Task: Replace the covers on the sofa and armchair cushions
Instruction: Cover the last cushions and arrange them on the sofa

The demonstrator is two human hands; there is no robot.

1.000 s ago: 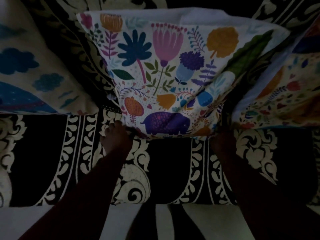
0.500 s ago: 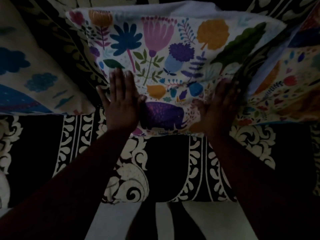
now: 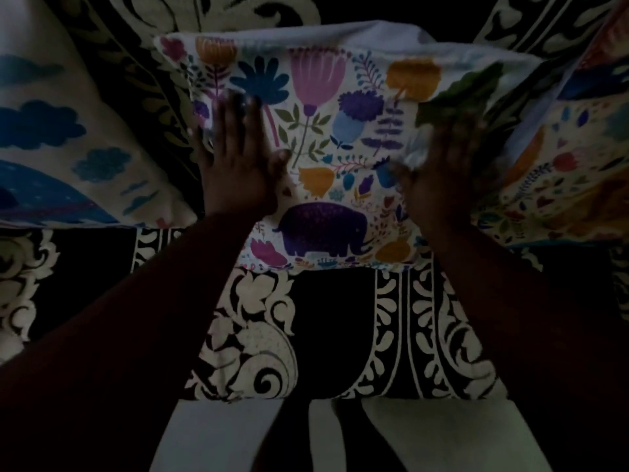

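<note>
The floral cushion [image 3: 340, 148], already in its printed cover with a purple elephant near the lower edge, is seen in the upper middle of the frame, propped against the sofa back and standing on the black-and-cream patterned sofa throw [image 3: 333, 328]. Its long axis runs left to right across the picture, and its lower edge lies just above the middle of the frame. The left hand [image 3: 238, 165] is laid flat on the cushion's left part, fingers extended and together, pointing toward the top of the frame, nothing gripped. The right hand [image 3: 439, 172] is pressed against the right part; it is blurred, yet the fingers appear spread and open rather than clenched on the fabric. The cushion thus lies directly under both palms and extends away from the fingertips toward the top of the frame; neither hand is markedly nearer, each being set about equally in from its own side. A blue cloud-print cushion [image 3: 68, 148] is seen at the left edge of the frame and another floral cushion [image 3: 571, 172] at the right, each just beside the middle one. The step is judged to be smoothing or patting the covered cushion into place, so any further press would be directed upward in the frame, across the short axis.
</note>
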